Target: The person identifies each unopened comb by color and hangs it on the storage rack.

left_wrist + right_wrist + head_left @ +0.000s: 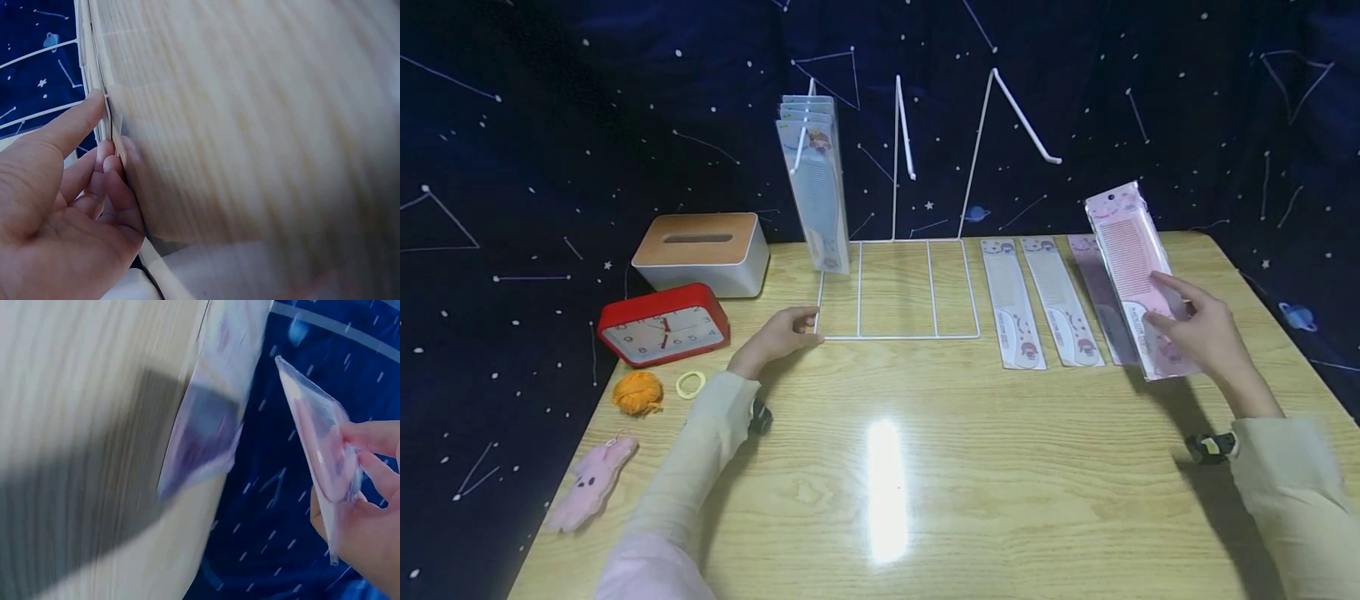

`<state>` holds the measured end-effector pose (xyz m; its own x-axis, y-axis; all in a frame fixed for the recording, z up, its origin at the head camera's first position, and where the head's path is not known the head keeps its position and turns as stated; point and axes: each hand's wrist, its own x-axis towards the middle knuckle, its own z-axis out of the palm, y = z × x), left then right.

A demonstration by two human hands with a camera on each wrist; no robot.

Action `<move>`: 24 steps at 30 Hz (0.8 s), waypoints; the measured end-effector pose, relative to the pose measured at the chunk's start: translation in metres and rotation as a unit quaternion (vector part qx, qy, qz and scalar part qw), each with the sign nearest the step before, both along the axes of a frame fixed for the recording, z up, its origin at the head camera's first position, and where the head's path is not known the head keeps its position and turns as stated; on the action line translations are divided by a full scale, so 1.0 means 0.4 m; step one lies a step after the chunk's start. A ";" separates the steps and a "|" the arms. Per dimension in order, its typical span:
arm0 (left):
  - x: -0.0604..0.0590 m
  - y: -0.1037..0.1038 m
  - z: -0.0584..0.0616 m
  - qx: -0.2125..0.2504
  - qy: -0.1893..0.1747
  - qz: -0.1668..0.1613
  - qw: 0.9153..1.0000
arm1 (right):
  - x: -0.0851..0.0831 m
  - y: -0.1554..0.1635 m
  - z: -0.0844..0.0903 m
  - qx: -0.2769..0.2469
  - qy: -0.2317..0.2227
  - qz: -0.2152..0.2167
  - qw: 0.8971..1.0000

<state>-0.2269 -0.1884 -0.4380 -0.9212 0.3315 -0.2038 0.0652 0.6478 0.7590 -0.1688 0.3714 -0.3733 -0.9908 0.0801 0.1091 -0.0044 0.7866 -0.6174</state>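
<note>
At the right of the frame, our right hand [1198, 329] pinches the pink comb pack [1129, 258] by its lower right edge, raised over the table [985, 467] and tilted, while our left hand [778, 333], thumb and bent fingers close together, holds the front left corner of the white wire display rack [902, 337] at the centre. To handle this well, we would stay low on the pack, leaving its punched hole [1111, 197] uncovered, turn the pack upright, and press the rack's corner down lightly so the frame does not slide. If we bring the pack toward the right hook [1026, 118], its upturned tip calls for some extra lift; the middle hook [906, 133] stands farther left. Blue comb packs [820, 187] hang on the left hook, so a wide swing could knock them. Below the raised pack lies a purple pack [1093, 287], partly hidden, beside two pale comb packs [1036, 304]. Well apart at left are a tissue box [726, 275], red clock [664, 325], orange yarn ball [638, 392], yellow ring [679, 386] and pink plush toy [593, 482], none of them in the way.
</note>
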 end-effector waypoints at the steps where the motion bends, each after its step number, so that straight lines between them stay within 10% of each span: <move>1: 0.001 0.000 0.001 0.000 -0.001 0.001 1.000 | 0.011 -0.022 0.002 -0.007 0.012 0.011 1.000; 8: 0.003 0.002 0.007 0.003 -0.007 0.004 1.000 | 0.073 -0.168 0.018 -0.059 0.116 0.104 0.986; 24: 0.001 0.001 0.006 0.006 0.004 -0.004 1.000 | 0.124 -0.398 0.126 -0.167 0.245 0.291 0.909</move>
